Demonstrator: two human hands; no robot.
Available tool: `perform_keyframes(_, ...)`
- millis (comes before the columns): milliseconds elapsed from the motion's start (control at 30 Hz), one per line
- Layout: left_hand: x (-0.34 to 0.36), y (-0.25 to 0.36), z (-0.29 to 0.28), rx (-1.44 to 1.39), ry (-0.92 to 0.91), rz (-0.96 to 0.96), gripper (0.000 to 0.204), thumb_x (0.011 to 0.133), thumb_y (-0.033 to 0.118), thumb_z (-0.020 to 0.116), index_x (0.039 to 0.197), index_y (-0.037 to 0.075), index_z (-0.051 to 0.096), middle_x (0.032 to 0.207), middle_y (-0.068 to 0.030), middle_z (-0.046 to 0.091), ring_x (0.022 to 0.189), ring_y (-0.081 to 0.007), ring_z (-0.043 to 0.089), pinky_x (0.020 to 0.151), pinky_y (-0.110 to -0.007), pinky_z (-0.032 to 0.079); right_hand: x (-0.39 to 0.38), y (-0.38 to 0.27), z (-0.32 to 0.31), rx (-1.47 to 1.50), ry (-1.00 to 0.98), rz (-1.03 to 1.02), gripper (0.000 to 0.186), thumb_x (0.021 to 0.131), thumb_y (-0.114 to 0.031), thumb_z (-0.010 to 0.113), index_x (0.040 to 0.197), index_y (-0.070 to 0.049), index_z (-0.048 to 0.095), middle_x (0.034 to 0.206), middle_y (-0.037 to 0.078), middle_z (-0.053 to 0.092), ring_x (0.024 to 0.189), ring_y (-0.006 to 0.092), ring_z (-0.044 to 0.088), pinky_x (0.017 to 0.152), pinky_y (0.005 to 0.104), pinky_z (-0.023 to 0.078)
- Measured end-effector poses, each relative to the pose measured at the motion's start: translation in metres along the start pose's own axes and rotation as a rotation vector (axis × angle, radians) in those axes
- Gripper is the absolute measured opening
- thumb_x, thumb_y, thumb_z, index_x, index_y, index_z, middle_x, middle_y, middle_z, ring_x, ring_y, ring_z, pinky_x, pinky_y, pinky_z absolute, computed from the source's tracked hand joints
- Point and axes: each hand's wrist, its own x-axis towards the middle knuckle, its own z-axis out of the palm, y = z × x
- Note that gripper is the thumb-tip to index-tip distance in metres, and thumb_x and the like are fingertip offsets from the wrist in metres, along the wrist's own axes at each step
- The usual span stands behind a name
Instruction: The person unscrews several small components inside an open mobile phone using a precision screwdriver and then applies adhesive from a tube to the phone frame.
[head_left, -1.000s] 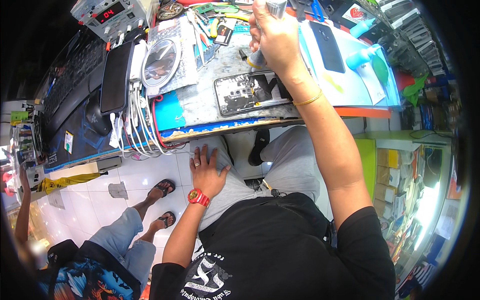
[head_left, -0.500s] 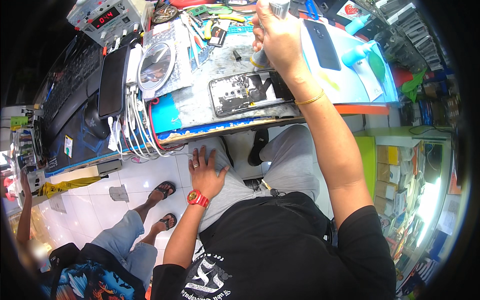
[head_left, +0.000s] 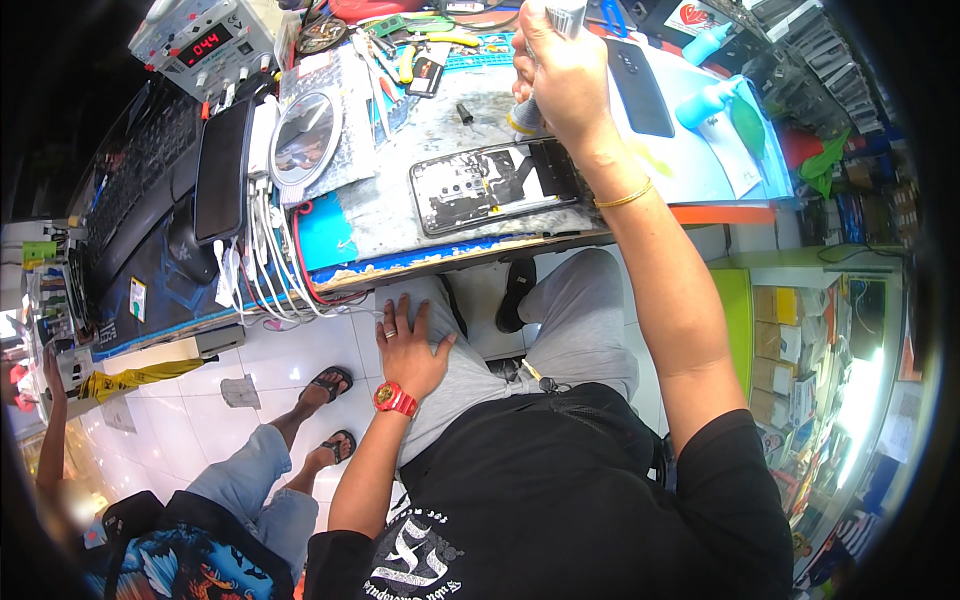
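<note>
My right hand (head_left: 570, 85) is wrapped around a grey cylindrical tool (head_left: 525, 115) with a yellow ring near its lower end. That end points down at the worktop, just beyond an opened phone (head_left: 490, 186) whose inner parts are exposed. Part of the phone's right end lies behind my wrist. A small dark cylindrical piece (head_left: 465, 114) rests on the grey mat beyond the phone. My left hand (head_left: 412, 355) lies flat on my thigh, fingers spread, holding nothing.
At left sit a power supply (head_left: 215, 45), a dark phone (head_left: 222, 170), a round mirror-like disc (head_left: 305, 138) and bundled white cables (head_left: 268, 240). Another phone (head_left: 640, 88) and blue bottles (head_left: 705, 103) lie right. A person in sandals (head_left: 335, 445) is at lower left.
The opened phone and other bench items appear slightly farther left in the picture. My right hand keeps its hold on the grey tool, and my left hand stays on my thigh.
</note>
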Motion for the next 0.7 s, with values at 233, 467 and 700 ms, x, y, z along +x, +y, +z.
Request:
perform_keyframes(233,-0.001,-0.001,0.001,0.002,0.001,-0.001,0.075,0.095,0.051,0.075,0.155,0.01,0.057,0.169,-0.0219,0.039,0.159,-0.0486,0.031,0.126,-0.066,0.028,-0.006,0.01,-0.003,0.069,-0.057,0.029,0.064,0.084,-0.002,0.071,0.147,-0.006,0.064,0.095,0.013,0.069,0.089,0.0358,0.062,0.083,0.0496,0.051)
perform_keyframes(467,0.0,-0.001,0.002,0.016,0.001,0.0,0.075,0.094,0.05,0.075,0.155,0.01,0.057,0.169,-0.0219,0.039,0.158,-0.0489,0.032,0.126,-0.065,0.028,-0.008,0.014,-0.001,0.036,-0.022,-0.01,0.058,0.084,0.0,0.071,0.142,-0.006,0.067,0.096,0.011,0.069,0.092,0.0347,0.061,0.082,0.0484,0.051)
perform_keyframes(700,-0.001,-0.001,0.002,0.007,0.01,0.003,0.076,0.094,0.05,0.076,0.155,0.01,0.057,0.169,-0.0218,0.039,0.158,-0.0489,0.032,0.126,-0.065,0.028,-0.007,0.014,-0.007,0.132,-0.078,0.076,0.058,0.083,0.001,0.07,0.14,-0.006,0.067,0.096,0.01,0.067,0.091,0.0331,0.062,0.08,0.0456,0.051)
